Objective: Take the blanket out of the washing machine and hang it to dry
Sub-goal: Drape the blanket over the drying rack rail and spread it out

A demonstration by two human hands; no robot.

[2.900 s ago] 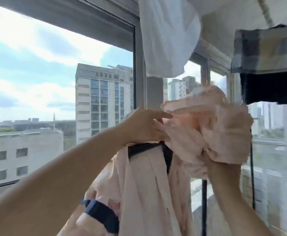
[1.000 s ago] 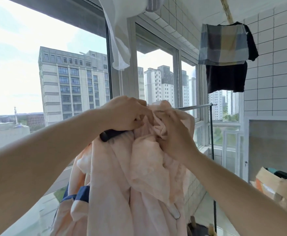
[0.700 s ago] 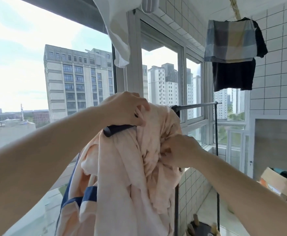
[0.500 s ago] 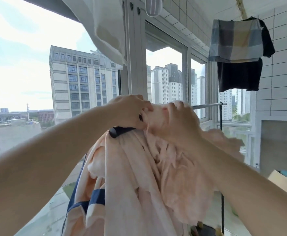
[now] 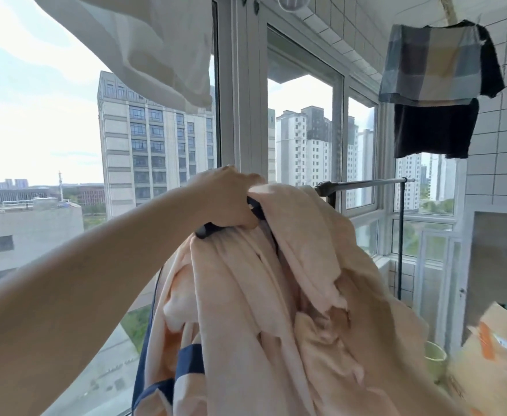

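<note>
My left hand [image 5: 226,202] is clamped on the top fold of the blanket [image 5: 276,310], right where it goes over the rail [image 5: 366,184]. The blanket's draped over the near end of the rail in bunched pink folds. Right hand isn't anywhere I can see. Window [image 5: 303,139] just behind.

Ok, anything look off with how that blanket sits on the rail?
Yes: the blanket hangs bunched in thick folds at the rail's near end, under the left hand. Most of the rail is bare, so it isn't spread to dry.
</note>
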